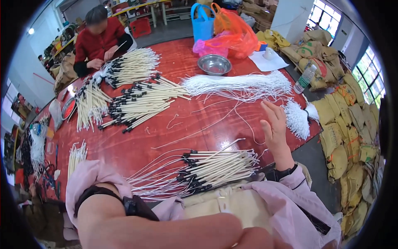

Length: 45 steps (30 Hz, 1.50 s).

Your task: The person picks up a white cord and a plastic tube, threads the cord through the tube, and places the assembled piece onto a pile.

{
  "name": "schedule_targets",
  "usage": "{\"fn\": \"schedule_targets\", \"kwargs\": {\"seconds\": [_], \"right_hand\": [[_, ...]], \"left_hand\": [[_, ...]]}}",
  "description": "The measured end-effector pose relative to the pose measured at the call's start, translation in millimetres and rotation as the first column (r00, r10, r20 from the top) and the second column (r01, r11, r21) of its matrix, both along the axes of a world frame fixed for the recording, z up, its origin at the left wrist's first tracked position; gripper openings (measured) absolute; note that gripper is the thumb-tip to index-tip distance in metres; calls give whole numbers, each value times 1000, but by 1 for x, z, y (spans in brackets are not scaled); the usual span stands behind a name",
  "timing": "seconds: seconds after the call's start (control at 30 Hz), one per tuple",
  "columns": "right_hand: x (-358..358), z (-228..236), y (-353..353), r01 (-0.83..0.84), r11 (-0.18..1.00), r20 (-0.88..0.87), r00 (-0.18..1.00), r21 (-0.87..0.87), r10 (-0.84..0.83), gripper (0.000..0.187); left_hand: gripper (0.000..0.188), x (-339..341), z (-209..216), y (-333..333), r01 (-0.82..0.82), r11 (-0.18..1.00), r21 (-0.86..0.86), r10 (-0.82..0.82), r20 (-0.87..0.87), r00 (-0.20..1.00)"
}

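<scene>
My right hand point(275, 135) is raised over the right side of the red table, fingers apart and holding nothing that I can see. Behind its fingertips lies a long bundle of thin white wires point(240, 86). Below and left of it rests a pile of cream tubes with black ends point(219, 166), white wires trailing leftward from them. Very close at the lower edge, my left hand point(178, 232) looms large across the picture. Its fingers are partly cut off, so whether it grips anything is hidden.
Across the red table point(186, 124), a person in red point(99, 41) handles similar tubes. More tube piles point(141, 103), a metal bowl point(214, 65), plastic bags point(234, 35), a bottle point(304, 79) and a tied white bundle point(296, 118) lie around. Stacked sacks point(352, 137) line the right.
</scene>
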State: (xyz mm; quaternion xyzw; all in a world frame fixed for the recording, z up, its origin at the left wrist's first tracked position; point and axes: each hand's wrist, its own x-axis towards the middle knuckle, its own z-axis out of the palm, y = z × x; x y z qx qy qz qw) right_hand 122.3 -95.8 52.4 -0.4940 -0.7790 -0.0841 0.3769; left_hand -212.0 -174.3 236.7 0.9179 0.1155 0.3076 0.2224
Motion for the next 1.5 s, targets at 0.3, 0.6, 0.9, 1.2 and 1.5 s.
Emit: {"fn": "schedule_targets", "kwargs": {"seconds": [0.3, 0.6, 0.9, 1.2, 1.5], "right_hand": [[-8, 0, -18, 30, 999, 10, 999, 29, -30, 46], [-15, 1, -16, -38, 999, -18, 999, 3, 38, 42], [-16, 1, -18, -94, 995, 19, 995, -46, 95, 37], [-26, -15, -7, -164, 985, 4, 986, -56, 165, 38], [-34, -26, -3, -219, 969, 3, 975, -112, 220, 36]], "left_hand": [[28, 25, 6, 4, 154, 988, 25, -149, -138, 979], [16, 65, -19, 21, 170, 985, 14, -170, 11, 985], [15, 86, -9, 12, 312, 899, -307, -302, 82, 950], [19, 95, -9, 11, 191, 927, -323, -152, 141, 978], [20, 95, -19, 3, 242, 786, -569, -58, 322, 945]]}}
